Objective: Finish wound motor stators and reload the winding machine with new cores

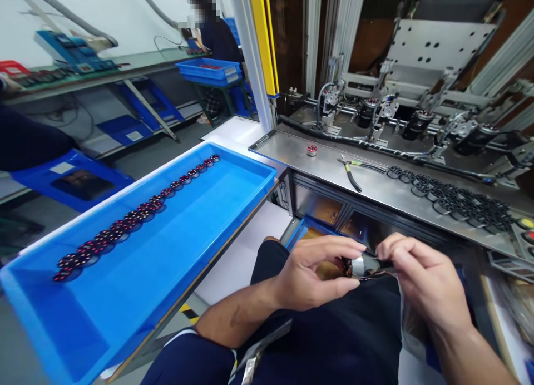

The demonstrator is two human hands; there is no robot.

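A metal-framed machine (pixel 438 45) with a row of fixtures (pixel 369 113) stands beyond a worker's fingers (pixel 325 248) in a factory workshop, a blue tray (pixel 167 257) of small round parts (pixel 132 220) left of them; farther off, a co-worker (pixel 219 41) is by a workbench (pixel 139 61).

The bare left hand (pixel 302 275) grips sideways, extended fingers (pixel 334 246) above and straight thumb (pixel 340 286) below, its bare forearm (pixel 237 310) slanting up from lower left. Close beside it, the bare right hand (pixel 429 274) pinches with curled fingertips (pixel 386 246), its wrist (pixel 461 329) angled inward.
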